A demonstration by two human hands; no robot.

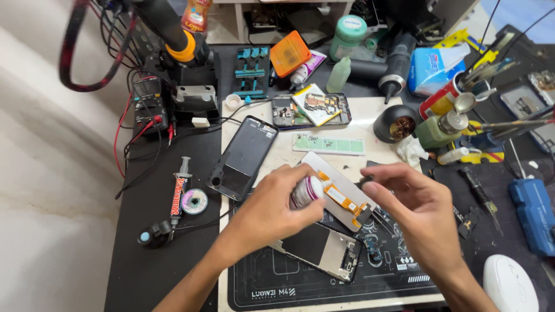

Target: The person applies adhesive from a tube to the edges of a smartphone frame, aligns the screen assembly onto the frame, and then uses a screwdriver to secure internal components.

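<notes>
Two hands meet over the bench point(162, 231). The left hand point(272, 208) has its fingers clenched around a small white tube point(306, 190), above an opened phone frame point(324, 248); the right hand point(419, 211) pinches a small dark cap point(365, 183) just beside the tube.

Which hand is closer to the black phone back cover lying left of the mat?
Left. The left hand, holding a small white tube, sits just right of the back cover. The right hand is farther right, beyond the screen panel.
</notes>
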